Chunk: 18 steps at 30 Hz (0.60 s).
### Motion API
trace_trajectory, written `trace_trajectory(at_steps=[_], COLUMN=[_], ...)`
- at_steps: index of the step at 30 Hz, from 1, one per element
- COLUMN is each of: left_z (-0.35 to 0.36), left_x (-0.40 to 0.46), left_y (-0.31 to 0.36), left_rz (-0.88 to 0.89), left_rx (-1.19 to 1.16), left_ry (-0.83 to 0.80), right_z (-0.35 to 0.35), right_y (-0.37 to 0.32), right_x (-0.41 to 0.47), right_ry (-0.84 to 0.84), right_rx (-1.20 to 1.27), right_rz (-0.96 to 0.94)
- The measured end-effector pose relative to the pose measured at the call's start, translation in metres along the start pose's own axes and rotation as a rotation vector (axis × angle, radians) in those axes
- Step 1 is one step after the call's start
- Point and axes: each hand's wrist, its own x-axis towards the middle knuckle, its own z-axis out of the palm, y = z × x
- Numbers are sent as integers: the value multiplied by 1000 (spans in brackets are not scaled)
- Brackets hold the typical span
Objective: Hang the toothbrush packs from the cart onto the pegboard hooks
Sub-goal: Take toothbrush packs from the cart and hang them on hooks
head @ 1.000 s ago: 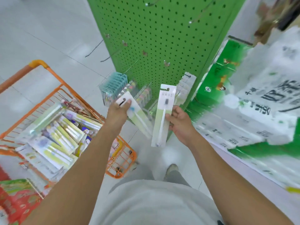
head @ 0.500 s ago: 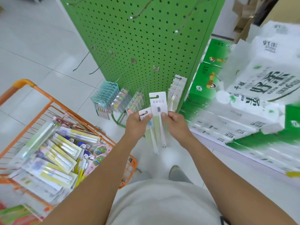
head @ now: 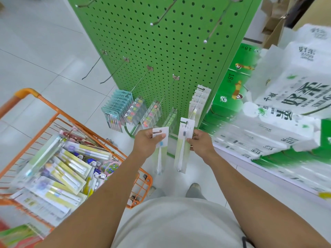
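Pegboard [head: 161,51]: green, upright, straight ahead of the person; long wire hooks stick out of it, and several in the upper rows are bare.
Tissue bales [head: 290,108]: white and green bundles stacked just right of the pegboard, partly blurred.
Cart [head: 53,113]: orange wire, down and left of the pegboard, well apart from it; a loose heap of toothbrush packs fills it.
Hung packs [head: 118,108]: along the pegboard's bottom row, from left to right a teal stack, two clear stacks with bright colours inside, a thin greenish lot, and a white stack [head: 199,99] at the right edge.
Left hand [head: 147,142]: below the pegboard's bottom row, fingers and thumb curled round the top of the left pack [head: 161,140].
Left pack: white card with a hang hole, a blue-headed brush hanging down from the hand; it is apart from the hooks.
Right hand [head: 201,143]: just right of the left hand, under the white stack, pinching the edge of the right pack [head: 184,144].
Right pack: upright, pale green below a white header; its top sits just below the white stack, and whether its hole is on a hook I cannot tell.
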Motion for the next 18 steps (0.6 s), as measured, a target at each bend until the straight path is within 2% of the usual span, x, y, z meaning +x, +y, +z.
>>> trace_trajectory(at_steps=[3,6,10,18], left_z=[1,3,9,27], left_x=[7,13,11,17], left_y=[-2,3,16,18], left_rz=[29,70,172,180], left_rx=[131,295,395,240], left_ry=[-30,-116,-172,-158], right_z=[-3,-13,-28,-33], right_y=[3,-5,-26,-17], right_x=[18,34,46,46], right_ry=[46,159,250,207], right_rx=[-46,-88,-125,-159], right_rz=[10,18,16,102])
